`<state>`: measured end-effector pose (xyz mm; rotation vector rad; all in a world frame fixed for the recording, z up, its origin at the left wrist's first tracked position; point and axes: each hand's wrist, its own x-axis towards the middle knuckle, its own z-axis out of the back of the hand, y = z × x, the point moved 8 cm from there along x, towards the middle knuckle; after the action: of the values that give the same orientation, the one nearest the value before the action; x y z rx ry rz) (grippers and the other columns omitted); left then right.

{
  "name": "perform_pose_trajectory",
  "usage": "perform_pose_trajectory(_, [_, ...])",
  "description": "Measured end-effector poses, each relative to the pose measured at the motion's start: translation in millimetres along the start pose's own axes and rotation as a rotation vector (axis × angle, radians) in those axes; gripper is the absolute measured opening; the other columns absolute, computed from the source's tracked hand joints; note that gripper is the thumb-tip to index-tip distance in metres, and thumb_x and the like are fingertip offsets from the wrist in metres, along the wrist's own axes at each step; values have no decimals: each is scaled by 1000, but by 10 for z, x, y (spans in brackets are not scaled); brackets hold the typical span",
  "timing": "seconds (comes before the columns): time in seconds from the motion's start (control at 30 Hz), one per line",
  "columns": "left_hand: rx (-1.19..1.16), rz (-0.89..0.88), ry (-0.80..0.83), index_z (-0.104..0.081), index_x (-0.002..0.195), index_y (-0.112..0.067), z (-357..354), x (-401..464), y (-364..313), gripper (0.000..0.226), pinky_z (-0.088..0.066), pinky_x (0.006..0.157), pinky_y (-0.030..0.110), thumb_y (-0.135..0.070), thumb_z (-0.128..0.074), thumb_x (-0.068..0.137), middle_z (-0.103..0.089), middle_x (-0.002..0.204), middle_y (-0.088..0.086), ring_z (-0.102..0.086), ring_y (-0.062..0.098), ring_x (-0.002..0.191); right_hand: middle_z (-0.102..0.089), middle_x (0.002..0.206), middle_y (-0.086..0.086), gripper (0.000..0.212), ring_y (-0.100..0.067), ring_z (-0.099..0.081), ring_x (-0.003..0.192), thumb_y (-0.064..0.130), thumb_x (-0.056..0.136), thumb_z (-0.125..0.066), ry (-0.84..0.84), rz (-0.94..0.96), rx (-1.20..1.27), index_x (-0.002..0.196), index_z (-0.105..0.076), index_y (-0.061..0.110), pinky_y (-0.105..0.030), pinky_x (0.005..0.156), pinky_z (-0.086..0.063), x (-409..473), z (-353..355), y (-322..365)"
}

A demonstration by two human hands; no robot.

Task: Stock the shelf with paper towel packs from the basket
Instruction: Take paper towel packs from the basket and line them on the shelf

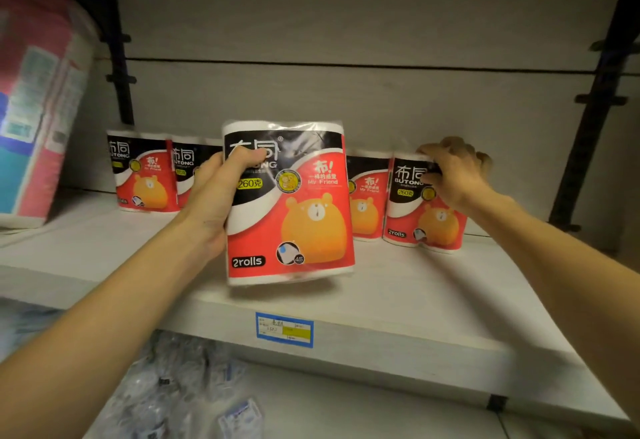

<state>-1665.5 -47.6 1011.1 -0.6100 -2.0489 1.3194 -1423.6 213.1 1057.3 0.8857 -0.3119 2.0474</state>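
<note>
While the left hand (221, 192) grips a two-roll Butong paper towel pack (289, 203) by its left edge, thumb across the front, holding it upright just above the white shelf (398, 303), the right hand (457, 175) curls its fingers over the top of the rightmost pack (420, 210) standing at the back. Three more packs (145, 175) line the rear wall. A blue price label (284, 329) sits on the shelf edge; a large pink package (38, 99) stands far left.
</note>
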Motion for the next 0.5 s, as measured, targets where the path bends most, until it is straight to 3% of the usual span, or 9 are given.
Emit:
perform_pose_trajectory(0.1, [-1, -27, -43, -65, 100, -10, -27, -8, -43, 17, -48, 41, 16, -19, -67, 85, -69, 78, 4, -65, 7, 46, -34, 130, -16, 54, -38, -31, 123, 24, 86, -68, -7, 2, -19, 135, -48, 31, -56, 108, -23, -17, 45, 52])
perform_pose_trajectory(0.2, [-23, -10, 58, -64, 106, -14, -138, -50, -3, 28, -56, 55, 27, -25, -71, 81, -74, 77, 4, -70, 16, 59, -36, 128, -17, 67, -38, -30, 125, 24, 82, -66, -61, 38, -31, 140, -35, 32, -63, 112, -11, -76, 222, 236])
perform_pose_trajectory(0.27, [-35, -4, 128, -61, 108, -16, -245, -95, 4, 37, -58, 60, 34, -28, -74, 75, -75, 83, 6, -71, 20, 65, -40, 129, -14, 57, -33, -35, 124, 30, 86, -61, -137, 88, 211, 138, -38, 31, -55, 112, -22, -145, 453, 449])
perform_pose_trajectory(0.37, [-55, -31, 161, -59, 106, -16, -421, -161, -38, 30, -58, 56, 32, -22, -73, 81, -75, 80, 4, -72, 19, 64, -51, 129, -1, 37, -15, -51, 114, 42, 96, -51, -143, 172, 700, 129, -49, 26, -38, 99, -46, -241, 861, 797])
perform_pose_trajectory(0.43, [-70, -46, 188, -58, 108, -16, -540, -217, -55, 29, -57, 55, 31, -20, -72, 82, -75, 80, 2, -72, 17, 66, -54, 125, 5, 37, -10, -55, 108, 51, 94, -51, -57, 248, 775, 125, -51, 31, -33, 92, -50, -319, 1109, 1032])
perform_pose_trajectory(0.5, [-87, -62, 229, -57, 116, -14, -659, -282, -68, 41, -56, 56, 30, -19, -75, 80, -76, 83, 3, -73, 18, 69, -48, 129, 5, 54, -10, -52, 111, 60, 84, -59, 111, 312, 697, 130, -47, 34, -26, 89, -48, -435, 1245, 1220])
